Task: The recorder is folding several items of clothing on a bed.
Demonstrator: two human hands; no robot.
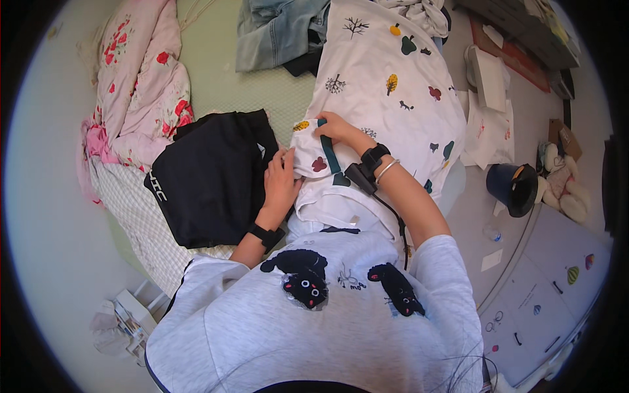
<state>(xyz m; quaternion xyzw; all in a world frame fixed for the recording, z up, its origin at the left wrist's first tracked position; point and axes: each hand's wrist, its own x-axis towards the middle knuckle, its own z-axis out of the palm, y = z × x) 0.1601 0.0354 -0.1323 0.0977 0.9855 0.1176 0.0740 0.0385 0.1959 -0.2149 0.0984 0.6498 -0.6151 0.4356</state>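
Note:
A white pajama top (386, 124) printed with trees, leaves and mushroom-like shapes lies spread in front of me and over my lap. Its short sleeve (311, 154), edged with a dark green band, is turned toward the left. At the far end of that band, my right hand (337, 129) pinches the cloth between thumb and fingers. My left hand (282, 182) has its fingers closed on the sleeve's left edge, with the fingertips partly hidden by the cloth. Just left of that hand sits a folded black garment (213, 177) with white lettering.
Blue jeans (278, 33) lie at the far side of the green bed surface (219, 78). A pink floral quilt (141, 85) is bunched at the left, above a checked cloth (128, 196). On the right floor stand a dark blue bin (508, 183), a plush toy (563, 187) and a white cabinet (537, 288).

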